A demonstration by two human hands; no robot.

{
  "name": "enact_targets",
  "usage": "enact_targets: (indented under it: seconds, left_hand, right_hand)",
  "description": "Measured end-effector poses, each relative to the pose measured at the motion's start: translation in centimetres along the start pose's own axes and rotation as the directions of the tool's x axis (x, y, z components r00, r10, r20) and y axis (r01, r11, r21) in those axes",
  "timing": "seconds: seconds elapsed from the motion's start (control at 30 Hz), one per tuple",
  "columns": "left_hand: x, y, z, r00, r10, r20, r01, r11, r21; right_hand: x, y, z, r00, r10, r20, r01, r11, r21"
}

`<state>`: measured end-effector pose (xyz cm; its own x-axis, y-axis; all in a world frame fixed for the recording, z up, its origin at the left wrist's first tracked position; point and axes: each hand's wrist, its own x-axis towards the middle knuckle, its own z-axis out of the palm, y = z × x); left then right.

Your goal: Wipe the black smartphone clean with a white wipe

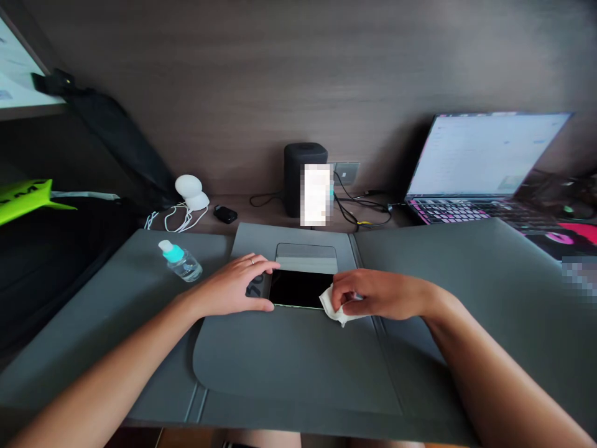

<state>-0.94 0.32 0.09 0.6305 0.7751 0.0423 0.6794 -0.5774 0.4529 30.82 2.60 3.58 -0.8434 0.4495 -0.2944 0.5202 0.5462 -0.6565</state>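
Observation:
A phone (296,288) with a dark screen lies flat and sideways on the grey desk mat. My left hand (240,286) grips its left end, the thumb at the near edge and the forefinger at the far edge. In my right hand (368,292) is a bunched white tissue (332,306), pinched by the fingers at the phone's right end and partly hidden under them. Just behind the phone is a thin rectangular pane (306,252) with rounded upper corners. To the left of my left hand, a clear spray bottle (184,262) with a turquoise collar stands on the mat.
A grey desk mat (289,361) covers the desk. Along the back are a white rounded device (190,190) with a cord, a small black object (226,214), a black speaker (293,180) and cables (349,208). An open laptop (485,158) stands at right; a black bag (69,261) is left.

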Motion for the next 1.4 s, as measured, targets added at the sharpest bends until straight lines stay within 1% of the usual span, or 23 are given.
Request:
enact_targets:
  seconds: [0.1,0.17,0.33,0.4,0.47,0.57,0.63,0.73,0.83,0.9,1.03,1.2,1.4]
  left_hand:
    - [0.0,0.0,0.1,1.000,-0.003,-0.005,0.003,1.000,-0.011]
    - [0.0,-0.1,0.2,1.000,-0.004,-0.007,0.004,1.000,-0.011]
    - [0.2,0.0,0.3,1.000,-0.014,-0.001,0.014,1.000,0.002]
    - [0.2,0.1,0.4,1.000,-0.023,-0.003,0.023,1.000,-0.001]
    - [0.2,0.2,0.4,0.999,-0.034,-0.006,0.034,0.999,-0.010]
    - [0.2,0.2,0.5,0.998,-0.062,-0.006,0.062,0.998,-0.007]
    - [0.2,0.1,0.6,0.996,-0.084,-0.003,0.084,0.996,0.001]
    - [0.2,-0.1,0.7,0.994,-0.106,0.012,0.106,0.994,-0.004]
    - [0.2,-0.1,0.6,0.998,-0.068,0.018,0.068,0.997,-0.026]
    - [0.3,-0.1,0.5,0.999,-0.036,0.010,0.036,0.999,-0.033]
    - [0.3,-0.1,0.5,1.000,-0.019,0.003,0.019,0.999,-0.029]
    - [0.1,-0.3,0.5,1.000,-0.010,0.007,0.010,1.000,-0.026]
    - [0.0,-0.2,0.4,1.000,-0.014,0.011,0.014,0.999,-0.030]
  right_hand:
    - [0.2,0.1,0.1,0.996,0.043,-0.081,-0.045,0.999,-0.020]
    - [0.6,0.0,0.3,0.987,0.036,-0.159,-0.044,0.998,-0.052]
    - [2.9,-0.5,1.9,0.943,-0.093,-0.321,0.048,0.988,-0.144]
    - [3.9,-0.7,2.7,0.923,-0.138,-0.359,0.075,0.980,-0.183]
    - [4.7,-1.0,3.4,0.907,-0.200,-0.371,0.115,0.965,-0.237]
    - [5.5,-1.6,4.2,0.886,-0.298,-0.356,0.184,0.929,-0.320]
    - [5.7,-2.0,4.5,0.878,-0.333,-0.345,0.207,0.912,-0.354]
    - [5.8,-2.3,4.6,0.880,-0.354,-0.317,0.232,0.902,-0.364]
    - [5.4,-2.1,4.1,0.896,-0.356,-0.265,0.259,0.904,-0.339]
    - [4.8,-1.9,3.5,0.910,-0.346,-0.228,0.270,0.912,-0.308]
    - [3.2,-1.6,2.2,0.938,-0.311,-0.151,0.276,0.937,-0.213]
    - [1.0,-1.2,0.7,0.975,-0.215,-0.060,0.208,0.973,-0.104]
    - [-0.1,-0.2,0.1,0.989,-0.139,-0.042,0.136,0.989,-0.062]
